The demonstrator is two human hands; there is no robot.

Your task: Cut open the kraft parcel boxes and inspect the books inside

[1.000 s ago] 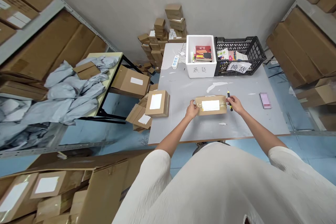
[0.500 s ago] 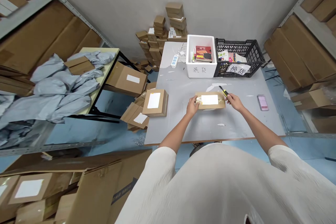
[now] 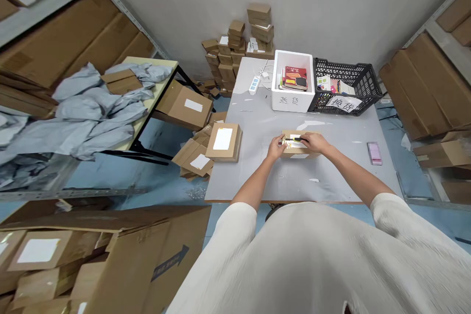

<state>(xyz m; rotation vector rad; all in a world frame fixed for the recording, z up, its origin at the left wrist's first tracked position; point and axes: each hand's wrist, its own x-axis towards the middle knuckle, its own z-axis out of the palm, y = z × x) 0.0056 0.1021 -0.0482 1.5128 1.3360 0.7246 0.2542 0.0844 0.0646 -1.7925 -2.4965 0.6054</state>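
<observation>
While the left hand (image 3: 276,148) pinches the left end of a cardboard box (image 3: 299,149) lying flat on the near-middle part of the grey table (image 3: 253,176), the right hand (image 3: 314,142) is curled around a yellow-and-black knife (image 3: 295,139) held over the top of that box, its tip pointing left towards the other hand. A second box (image 3: 224,142) with a white label sits at the table's left edge, and a pink phone (image 3: 374,153) lies to the right. On the far side, a white bin (image 3: 293,101) holding books (image 3: 295,77) stands just left of a black crate (image 3: 369,86).
</observation>
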